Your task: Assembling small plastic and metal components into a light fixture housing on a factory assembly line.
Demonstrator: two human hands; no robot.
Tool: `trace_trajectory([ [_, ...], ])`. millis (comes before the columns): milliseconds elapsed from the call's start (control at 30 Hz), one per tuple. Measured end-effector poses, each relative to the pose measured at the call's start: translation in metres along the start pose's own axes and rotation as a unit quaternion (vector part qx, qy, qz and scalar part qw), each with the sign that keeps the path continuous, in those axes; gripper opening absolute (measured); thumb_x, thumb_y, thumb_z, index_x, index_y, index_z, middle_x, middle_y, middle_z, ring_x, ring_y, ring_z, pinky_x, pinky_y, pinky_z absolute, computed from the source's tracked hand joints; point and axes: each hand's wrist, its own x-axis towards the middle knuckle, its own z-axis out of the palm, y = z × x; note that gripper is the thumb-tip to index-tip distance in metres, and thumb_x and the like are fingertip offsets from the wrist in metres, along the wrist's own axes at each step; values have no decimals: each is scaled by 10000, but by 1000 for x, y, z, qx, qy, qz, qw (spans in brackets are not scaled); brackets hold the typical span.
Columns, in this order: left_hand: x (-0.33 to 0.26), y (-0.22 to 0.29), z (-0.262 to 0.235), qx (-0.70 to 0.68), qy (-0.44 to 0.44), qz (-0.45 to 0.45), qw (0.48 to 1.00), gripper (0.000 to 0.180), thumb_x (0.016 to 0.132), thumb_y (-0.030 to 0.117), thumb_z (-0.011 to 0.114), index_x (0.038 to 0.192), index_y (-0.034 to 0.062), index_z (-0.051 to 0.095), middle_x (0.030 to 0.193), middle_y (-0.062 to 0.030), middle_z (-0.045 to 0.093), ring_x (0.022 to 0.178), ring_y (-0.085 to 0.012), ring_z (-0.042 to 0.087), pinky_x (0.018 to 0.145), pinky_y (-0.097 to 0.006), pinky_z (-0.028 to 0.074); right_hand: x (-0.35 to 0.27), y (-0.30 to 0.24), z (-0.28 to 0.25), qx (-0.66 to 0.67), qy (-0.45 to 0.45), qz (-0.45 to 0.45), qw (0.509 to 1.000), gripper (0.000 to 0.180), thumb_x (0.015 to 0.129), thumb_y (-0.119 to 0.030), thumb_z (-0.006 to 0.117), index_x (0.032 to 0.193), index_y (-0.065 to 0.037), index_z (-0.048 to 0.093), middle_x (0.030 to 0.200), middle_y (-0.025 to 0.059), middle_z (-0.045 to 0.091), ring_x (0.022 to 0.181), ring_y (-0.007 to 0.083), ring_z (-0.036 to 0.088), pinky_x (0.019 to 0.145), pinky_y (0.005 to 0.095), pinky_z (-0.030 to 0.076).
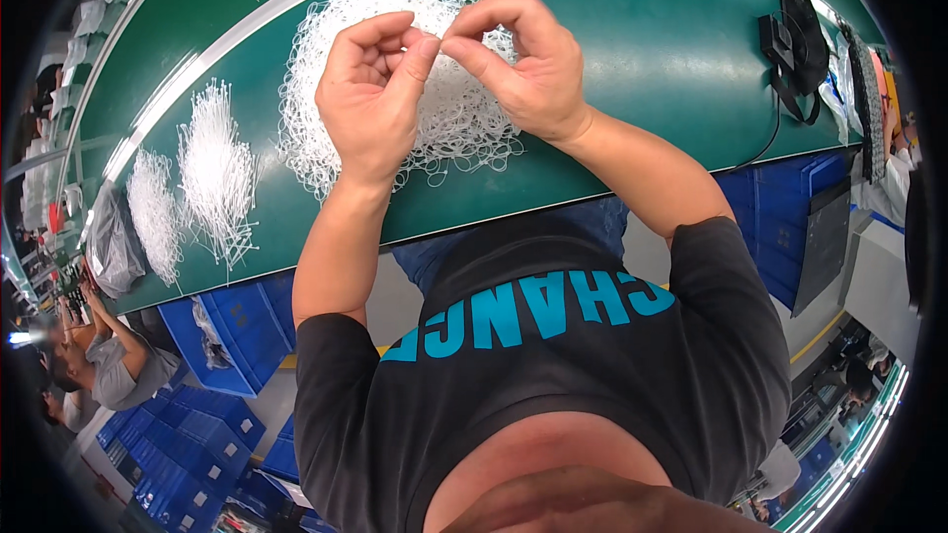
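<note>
Both hands are up over the far middle of the green worktop (642,69), above a broad heap of white looped strands (459,128). The step in hand looks like fine fingertip work on one small piece; the next move seems to call for a light, precise pinch, as the loops lie tangled. The left hand (370,99) and right hand (541,74) have thumb and forefinger drawn close, their tips nearly meeting; I cannot tell whether a strand is held. To the left lie a larger straight bundle (215,178) and a smaller bundle (153,217), then a plastic bag (114,247), its contents unclear. Near left, a blue crate (265,331) holds clear plastic (208,336).
</note>
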Motion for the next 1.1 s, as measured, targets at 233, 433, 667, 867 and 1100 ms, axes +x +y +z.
trace_trajectory([
  [233, 1, -2, -7, 83, 3, 45, 996, 146, 863, -2, 733, 996, -15, 673, 845, -34, 680, 704, -58, 591, 620, -190, 473, 1, -8, 2, -100, -31, -10, 994, 157, 792, 35, 749, 914, -21, 667, 874, 76, 701, 772, 163, 653, 752, 286, 531],
  [433, 2, -4, -8, 98, 12, 46, 994, 137, 868, -1, 725, 997, -6, 678, 841, -22, 674, 697, -48, 576, 612, -185, 457, 1, -4, 1, -119, -37, -25, 992, 148, 785, 21, 751, 899, -36, 676, 833, 51, 712, 749, 172, 661, 908, 380, 508],
  [667, 2, -5, -8, 108, 0, 57, 993, 131, 866, 4, 727, 990, 3, 683, 838, -9, 669, 699, -41, 567, 616, -180, 449, 2, -5, 0, -125, -33, -20, 991, 134, 800, 0, 742, 907, -43, 673, 838, 32, 719, 744, 163, 672, 971, 422, 485],
  [867, 2, -4, -7, 109, 6, 53, 993, 120, 864, 4, 727, 976, 7, 683, 839, -11, 666, 701, -41, 566, 621, -182, 449, 2, -6, -1, -132, -42, -7, 990, 112, 813, -20, 735, 901, -48, 671, 831, 26, 717, 743, 153, 674, 1000, 442, 465],
  [1100, 2, -5, -6, 105, -4, 66, 992, 114, 861, -1, 726, 966, 5, 682, 857, -16, 661, 710, -46, 572, 628, -186, 453, 4, -6, -4, -130, -37, -19, 991, 111, 811, -24, 736, 897, -54, 673, 821, 17, 713, 735, 146, 672, 1021, 454, 450],
])
